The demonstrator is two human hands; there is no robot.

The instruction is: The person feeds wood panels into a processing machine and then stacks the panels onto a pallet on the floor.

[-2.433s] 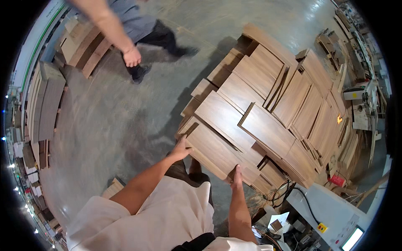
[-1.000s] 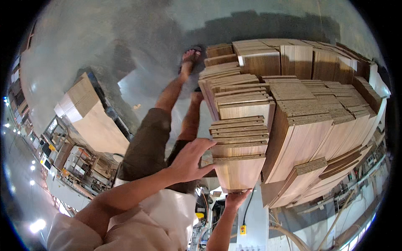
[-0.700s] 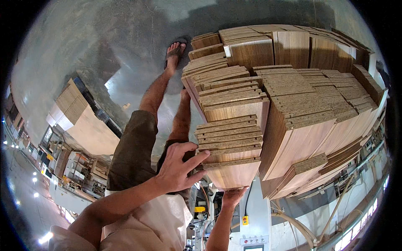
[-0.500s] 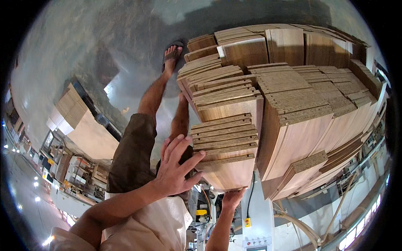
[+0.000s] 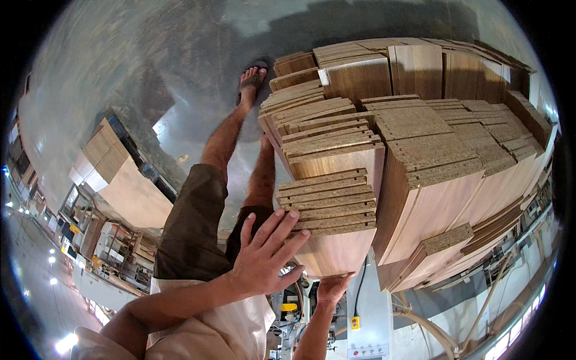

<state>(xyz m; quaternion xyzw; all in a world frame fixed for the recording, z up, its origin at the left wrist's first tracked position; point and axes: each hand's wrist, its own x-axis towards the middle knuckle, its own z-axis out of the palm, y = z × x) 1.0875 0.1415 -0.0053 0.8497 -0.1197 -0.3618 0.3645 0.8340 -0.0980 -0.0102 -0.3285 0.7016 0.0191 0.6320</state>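
A person bent low over a stack of wooden panels, both hands on one small bundle of boards.

Nearest the camera, the left hand [image 5: 264, 255] lay flat with fingers spread apart against the near side of the bundle of boards [image 5: 330, 219]; half a second earlier it sat a little lower and had since slid up toward the board edges. Below, the right hand [image 5: 332, 288] was pressed palm-up under the bundle's bottom end, its fingers hidden, so their spread could not be told. The bundle stood at the near corner of the larger panel stack [image 5: 432, 150], touching it and not yet lifted clear. Beyond were the person's bare legs, a sandalled foot [image 5: 252, 81] and the grey floor [image 5: 120, 66].
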